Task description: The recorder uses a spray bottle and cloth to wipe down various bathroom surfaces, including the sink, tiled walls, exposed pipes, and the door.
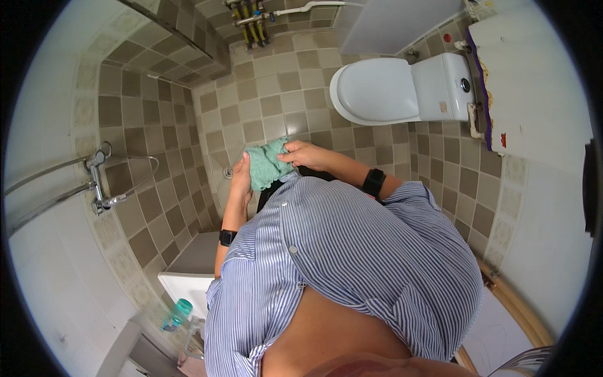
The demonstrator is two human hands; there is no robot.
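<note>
A crumpled green cloth (267,166) is held in front of my waist, above the tiled floor (245,106). My left hand (241,175) grips its left edge, with the thumb lying upright along the fabric. At the cloth's right side my right hand (304,155) pinches a fold between thumb and fingers. The cloth looks folded or bunched, and its underside is hidden. Dark wristbands circle both wrists.
Ahead to the right stands a white toilet (377,89) with its lid down. A chrome shower mixer (98,181) is fixed to the left wall. Near my left side are a white washbasin (183,285) and a teal bottle (182,310). Pipes (254,23) run along the far wall.
</note>
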